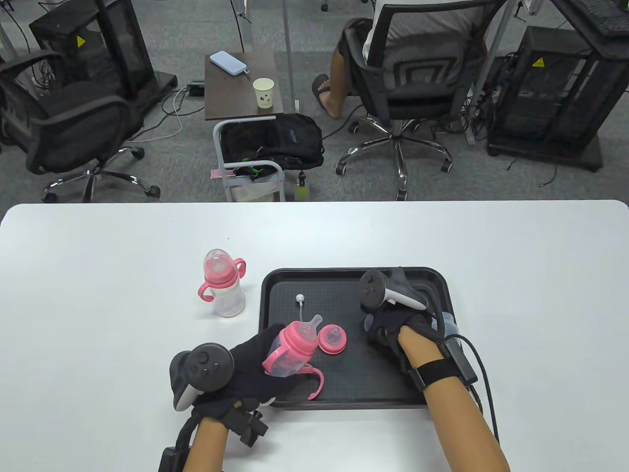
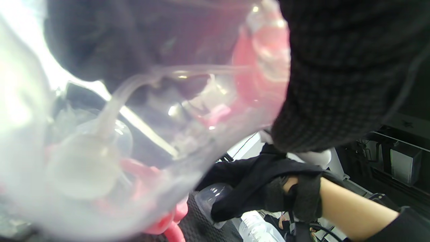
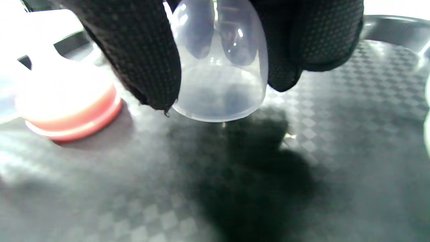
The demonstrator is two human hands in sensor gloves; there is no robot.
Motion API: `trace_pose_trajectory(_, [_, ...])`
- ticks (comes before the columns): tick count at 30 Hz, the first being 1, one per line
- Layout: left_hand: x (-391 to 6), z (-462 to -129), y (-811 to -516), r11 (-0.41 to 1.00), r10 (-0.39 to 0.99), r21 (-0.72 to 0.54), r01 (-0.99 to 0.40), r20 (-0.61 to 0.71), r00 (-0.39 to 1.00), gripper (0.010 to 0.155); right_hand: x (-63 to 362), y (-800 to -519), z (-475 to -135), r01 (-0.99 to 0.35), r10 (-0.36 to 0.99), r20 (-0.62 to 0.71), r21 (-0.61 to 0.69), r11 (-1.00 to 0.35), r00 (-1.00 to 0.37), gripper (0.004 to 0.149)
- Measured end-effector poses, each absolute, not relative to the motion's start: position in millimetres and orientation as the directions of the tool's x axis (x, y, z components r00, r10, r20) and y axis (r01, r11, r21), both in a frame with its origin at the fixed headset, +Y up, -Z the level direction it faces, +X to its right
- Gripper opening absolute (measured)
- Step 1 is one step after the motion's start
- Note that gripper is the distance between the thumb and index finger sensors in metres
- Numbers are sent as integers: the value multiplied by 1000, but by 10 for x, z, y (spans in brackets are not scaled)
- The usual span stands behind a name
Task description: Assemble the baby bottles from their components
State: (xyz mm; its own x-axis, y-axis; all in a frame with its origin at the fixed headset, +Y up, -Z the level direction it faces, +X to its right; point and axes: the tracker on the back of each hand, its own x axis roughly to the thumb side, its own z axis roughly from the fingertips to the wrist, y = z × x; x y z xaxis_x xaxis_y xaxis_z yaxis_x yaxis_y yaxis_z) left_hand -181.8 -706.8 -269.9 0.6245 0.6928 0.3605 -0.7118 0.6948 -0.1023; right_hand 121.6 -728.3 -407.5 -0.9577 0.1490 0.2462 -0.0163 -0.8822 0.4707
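My left hand (image 1: 255, 359) grips a clear baby bottle with a pink collar, nipple and handles (image 1: 294, 348), tilted over the left part of the black tray (image 1: 344, 282); the bottle fills the left wrist view (image 2: 141, 134). My right hand (image 1: 393, 329) holds a clear dome cap (image 3: 218, 77) between its fingers (image 3: 141, 57), a little above the tray's right half. A pink collar with nipple (image 1: 332, 339) lies on the tray between my hands, also in the right wrist view (image 3: 67, 107). A straw with a white weight (image 1: 300, 302) lies on the tray.
A finished bottle with pink handles and clear cap (image 1: 223, 287) stands on the white table (image 1: 98, 275) left of the tray. Another clear bottle (image 1: 448, 324) lies at the tray's right edge behind my right wrist. Chairs and a small table stand beyond the far edge.
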Motion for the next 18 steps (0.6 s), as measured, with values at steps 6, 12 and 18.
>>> trace_pose_trajectory(6, [-1796, -2704, -7078, 709, 685, -126, -693, 354, 637, 104, 1324, -6919, -3925, -183, 330, 275, 448, -875, -903, 75])
trace_pose_trajectory(12, [-1764, -2698, -7091, 725, 673, -142, -674, 355, 648, 103, 1440, -6589, -3691, -424, 603, 302, 488, -763, -739, 74])
trace_pose_trajectory(18, [-1722, -2691, -7092, 738, 660, -151, -657, 364, 657, 103, 1440, -6380, -3525, -553, 775, 309, 561, -616, -551, 74])
